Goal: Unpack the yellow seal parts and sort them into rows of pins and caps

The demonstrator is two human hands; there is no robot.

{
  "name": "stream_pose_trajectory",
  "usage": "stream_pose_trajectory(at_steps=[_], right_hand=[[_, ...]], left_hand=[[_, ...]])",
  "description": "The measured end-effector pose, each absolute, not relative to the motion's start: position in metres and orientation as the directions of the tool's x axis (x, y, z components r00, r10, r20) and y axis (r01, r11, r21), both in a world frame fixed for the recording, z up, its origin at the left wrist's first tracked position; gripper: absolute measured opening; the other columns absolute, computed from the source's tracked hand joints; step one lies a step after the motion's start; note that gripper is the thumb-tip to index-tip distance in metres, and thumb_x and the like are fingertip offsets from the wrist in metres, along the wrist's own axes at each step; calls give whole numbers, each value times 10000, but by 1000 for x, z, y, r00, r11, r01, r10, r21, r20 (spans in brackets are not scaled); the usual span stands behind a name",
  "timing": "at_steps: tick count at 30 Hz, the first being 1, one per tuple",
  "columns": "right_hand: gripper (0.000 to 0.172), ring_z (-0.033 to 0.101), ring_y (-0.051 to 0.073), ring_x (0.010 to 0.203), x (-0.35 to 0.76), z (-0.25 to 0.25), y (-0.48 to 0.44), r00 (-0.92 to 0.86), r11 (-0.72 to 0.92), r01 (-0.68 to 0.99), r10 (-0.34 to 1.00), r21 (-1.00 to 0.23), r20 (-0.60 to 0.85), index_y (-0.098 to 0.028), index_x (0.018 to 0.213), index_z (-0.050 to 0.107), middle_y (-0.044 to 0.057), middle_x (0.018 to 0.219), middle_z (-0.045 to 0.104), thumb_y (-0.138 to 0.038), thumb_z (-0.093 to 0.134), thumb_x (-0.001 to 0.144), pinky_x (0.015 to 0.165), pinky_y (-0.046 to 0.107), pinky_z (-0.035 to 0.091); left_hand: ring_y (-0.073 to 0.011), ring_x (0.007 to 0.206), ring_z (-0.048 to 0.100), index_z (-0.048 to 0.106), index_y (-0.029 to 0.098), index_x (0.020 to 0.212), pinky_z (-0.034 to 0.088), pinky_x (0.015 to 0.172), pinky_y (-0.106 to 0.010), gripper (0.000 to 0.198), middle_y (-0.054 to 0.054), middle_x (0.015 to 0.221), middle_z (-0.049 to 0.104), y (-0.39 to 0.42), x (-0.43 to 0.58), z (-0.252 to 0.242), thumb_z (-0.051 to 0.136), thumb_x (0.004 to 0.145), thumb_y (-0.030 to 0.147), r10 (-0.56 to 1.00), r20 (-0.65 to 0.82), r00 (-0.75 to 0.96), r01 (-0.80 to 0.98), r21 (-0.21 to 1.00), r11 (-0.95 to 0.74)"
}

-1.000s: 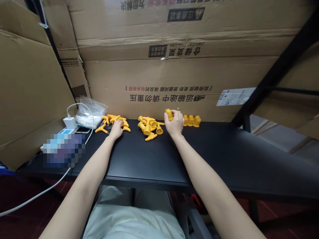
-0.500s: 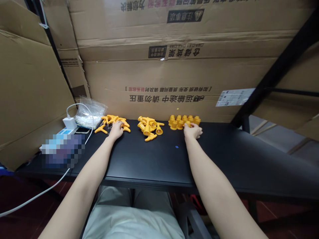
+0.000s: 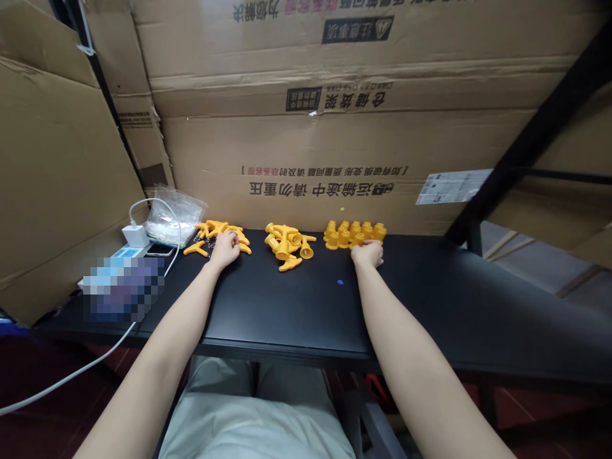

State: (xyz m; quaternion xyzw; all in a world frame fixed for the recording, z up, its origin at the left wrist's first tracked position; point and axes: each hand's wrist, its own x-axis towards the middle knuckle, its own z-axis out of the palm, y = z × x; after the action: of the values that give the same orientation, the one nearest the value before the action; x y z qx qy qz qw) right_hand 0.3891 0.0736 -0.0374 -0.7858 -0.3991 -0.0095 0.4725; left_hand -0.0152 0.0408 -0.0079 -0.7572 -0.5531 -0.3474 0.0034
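My left hand (image 3: 224,250) reaches into a heap of yellow T-shaped handles (image 3: 217,227) at the left. Its fingers are curled closed over a handle whose yellow tip shows by the fingertips. Thin metal pieces show among the handles, and one handle (image 3: 196,248) lies apart in front. My right hand (image 3: 368,254) is at the front of a group of yellow flared caps (image 3: 343,238) standing in rows. Its fingers are closed by a front cap (image 3: 357,240), partly hidden by the hand. Between my hands lies a pile of handles joined with flared caps (image 3: 283,245).
A clear plastic bag (image 3: 174,213), a phone (image 3: 160,250) and a white charger (image 3: 136,234) on a power strip with a cable sit at the left. Cardboard (image 3: 306,140) walls the back of the black table (image 3: 287,312). A small blue mark (image 3: 340,282) is on the tabletop.
My right hand has shifted slightly left and its fingers have curled in at the front caps. My left hand stays over the handles with only a slight shift.
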Motion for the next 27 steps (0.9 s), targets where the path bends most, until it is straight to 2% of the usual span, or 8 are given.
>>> stream_pose_trajectory(at_steps=[5,8,12,16,20,22,25,27], right_hand=[[130,589,257,935,378,-24,68,790,-349,489,565,-800,236,-188,769,605,97,932,655,-109,534,693,889,436,401],[120,580,245,939,374,-20,65,786,-354,483,578,-801,219,-195,721,611,70,888,657,-112,530,690,906,430,389],[112,567,254,943,371,-18,62,780,-341,490,583,-802,228,-194,708,608,68,853,650,-124,524,686,910,454,380],[156,549,273,969,362,-11,56,746,-252,574,553,-779,371,-184,793,593,116,970,632,-137,460,726,888,482,375],[203,518,289,1006,344,1,50,580,-85,746,572,-661,580,-169,877,571,148,1030,598,-144,410,756,877,478,364],[195,509,295,989,333,6,47,470,2,812,590,-584,656,-166,871,565,150,994,594,-150,401,769,862,470,361],[180,499,290,946,316,9,43,290,140,879,603,-456,743,-172,858,566,139,935,589,-155,403,783,833,445,358],[180,495,283,924,305,10,41,176,222,899,604,-376,777,-176,861,572,131,918,590,-154,406,793,818,425,356]], left_hand=[[-235,1116,554,586,157,570,232,1135,-551,194,-73,1096,670,38,-12,-8,514,733,79,840,512,181,836,370,-406],[-271,1165,529,638,154,604,212,1121,-608,183,-84,1171,649,37,-11,-8,525,729,85,852,490,182,847,363,-389],[-267,1189,530,676,201,626,225,1109,-629,223,-65,1216,629,36,-10,-9,510,726,92,865,472,172,860,357,-366],[-259,1186,529,710,229,682,240,1108,-624,236,-48,1210,634,35,-11,-7,508,723,114,865,464,189,870,330,-367],[-247,1130,554,713,232,728,368,1073,-507,225,-42,1133,652,31,-8,2,507,744,143,870,465,166,894,302,-332],[-290,1121,554,703,206,782,420,1016,-492,190,-90,1103,644,28,-6,7,516,767,177,881,469,61,917,323,-236],[-394,1161,500,666,166,929,410,953,-596,206,-182,1137,600,28,-8,10,569,765,246,869,459,-186,927,374,1],[-420,1184,462,631,164,1005,406,914,-636,296,-212,1190,564,30,-15,8,625,730,275,853,422,-307,906,404,127]])
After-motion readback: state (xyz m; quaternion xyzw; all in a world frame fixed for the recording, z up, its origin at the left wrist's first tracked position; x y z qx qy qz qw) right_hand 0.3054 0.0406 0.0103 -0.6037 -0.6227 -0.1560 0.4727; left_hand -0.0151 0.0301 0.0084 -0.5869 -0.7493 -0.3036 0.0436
